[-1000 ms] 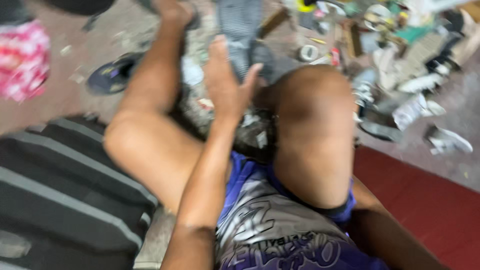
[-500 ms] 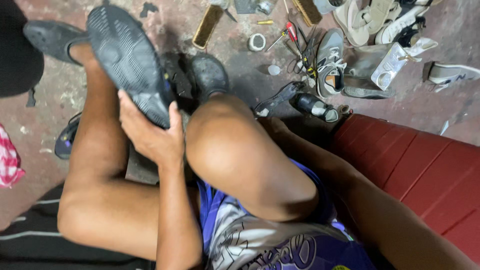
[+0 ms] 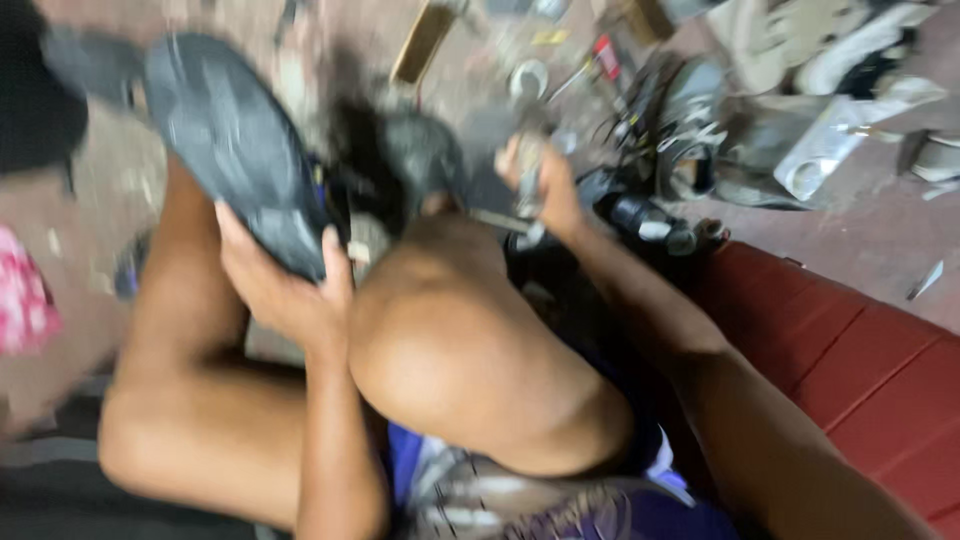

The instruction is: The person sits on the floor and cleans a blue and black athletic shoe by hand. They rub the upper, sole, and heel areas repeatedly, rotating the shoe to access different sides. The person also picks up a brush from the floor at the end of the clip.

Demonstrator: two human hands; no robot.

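Note:
My left hand (image 3: pixel 285 290) grips a dark shoe (image 3: pixel 235 145) from below, its black sole turned up toward me, above my left leg. My right hand (image 3: pixel 545 185) is raised past my right knee (image 3: pixel 470 340) and closed on a small metal tool (image 3: pixel 525 190); blur hides what kind it is. A black shoe (image 3: pixel 420 155) is on my foot just beyond the knee.
Several shoes (image 3: pixel 690 130), brushes (image 3: pixel 425 40), a roll of tape (image 3: pixel 528 78) and small tools lie scattered on the concrete floor ahead. A red cushioned seat (image 3: pixel 860 350) is at the right. A pink checked cloth (image 3: pixel 25 300) lies at the left.
My right hand came up from behind my knee, now holding a small tool. The left hand keeps the upturned shoe, shifted slightly left. The view swung and blurred.

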